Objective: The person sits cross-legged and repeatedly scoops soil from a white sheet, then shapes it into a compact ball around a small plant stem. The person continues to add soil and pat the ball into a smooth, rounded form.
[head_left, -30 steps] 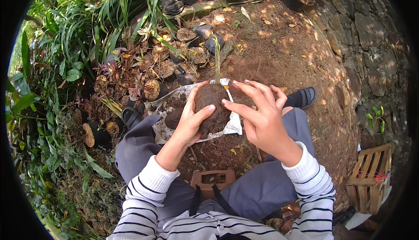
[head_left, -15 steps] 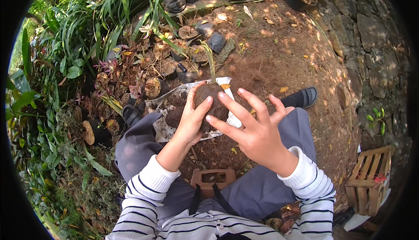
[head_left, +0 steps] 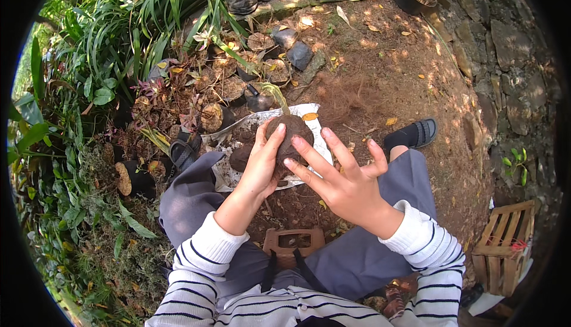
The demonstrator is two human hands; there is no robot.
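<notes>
Brown soil ball (head_left: 289, 135) sits over white plastic sheet (head_left: 321, 142) on dirt ground, between knees. Left hand (head_left: 262, 163) clasps ball's left side, fingers curled on it. Right hand (head_left: 345, 178) spread wide, fingertips (head_left: 295, 142) touching ball's right side. Small potted plants (head_left: 238, 83) just beyond. Wooden crate (head_left: 505, 247) far right.

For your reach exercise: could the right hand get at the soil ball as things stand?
Probably yes: the right hand is open, its fingertips already at the soil ball, which the left hand holds, and nothing lies between them.
</notes>
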